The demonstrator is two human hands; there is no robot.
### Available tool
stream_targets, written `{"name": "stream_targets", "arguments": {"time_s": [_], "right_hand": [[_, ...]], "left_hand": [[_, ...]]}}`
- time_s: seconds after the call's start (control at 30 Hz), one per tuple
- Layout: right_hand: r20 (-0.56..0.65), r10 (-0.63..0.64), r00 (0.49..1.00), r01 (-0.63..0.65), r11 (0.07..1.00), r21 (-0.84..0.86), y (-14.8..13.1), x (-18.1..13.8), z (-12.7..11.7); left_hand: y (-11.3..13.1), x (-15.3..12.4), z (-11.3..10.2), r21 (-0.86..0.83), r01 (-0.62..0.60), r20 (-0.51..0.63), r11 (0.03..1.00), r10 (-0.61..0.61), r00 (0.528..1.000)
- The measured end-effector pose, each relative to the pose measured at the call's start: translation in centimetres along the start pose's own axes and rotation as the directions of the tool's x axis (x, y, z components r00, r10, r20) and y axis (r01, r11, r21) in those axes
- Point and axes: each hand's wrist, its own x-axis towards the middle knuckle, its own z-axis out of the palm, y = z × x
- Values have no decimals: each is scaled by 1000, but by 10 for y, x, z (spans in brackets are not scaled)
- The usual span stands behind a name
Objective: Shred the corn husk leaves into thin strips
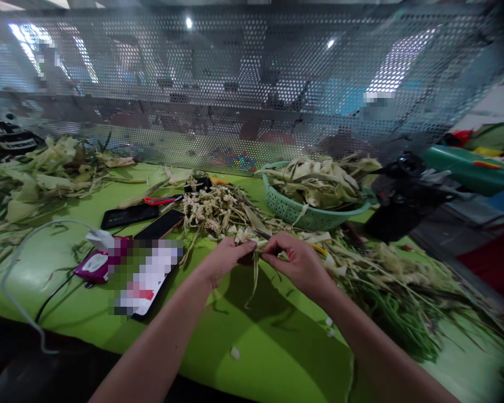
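Observation:
Over the green table [277, 347], my left hand [227, 258] and my right hand [296, 262] meet on one pale strip of leaf [255, 263]. Both pinch it with closed fingers, and its loose end hangs down between them. Something thin and dark, with a bit of red, pokes out of my right hand; I cannot make out what it is. Just behind my hands lies a heap of small folded leaf pieces [214, 210].
A teal basket [285, 208] full of leaves stands at the back right. Green stalks and leaves [395, 291] litter the right side, more leaves [46, 168] the far left. Phones [129, 215], a white cable [21, 252] and a pink item [93, 266] lie left. A perforated metal screen [252, 84] closes the back.

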Motion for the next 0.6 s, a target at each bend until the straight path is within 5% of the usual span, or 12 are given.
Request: {"name": "stream_targets", "arguments": {"time_s": [0.23, 0.4, 0.6], "right_hand": [[32, 90, 995, -92, 992, 83, 1, 1, -2], [74, 162, 984, -178, 931, 319, 3, 1, -1], [33, 165, 986, -168, 958, 234, 8, 3, -5]], "left_hand": [[6, -5, 1, 26, -93, 115, 995, 89, 989], [5, -2, 1, 38, -24, -5, 999, 24, 1000], [3, -2, -3, 68, -2, 58, 998, -1, 998]]}}
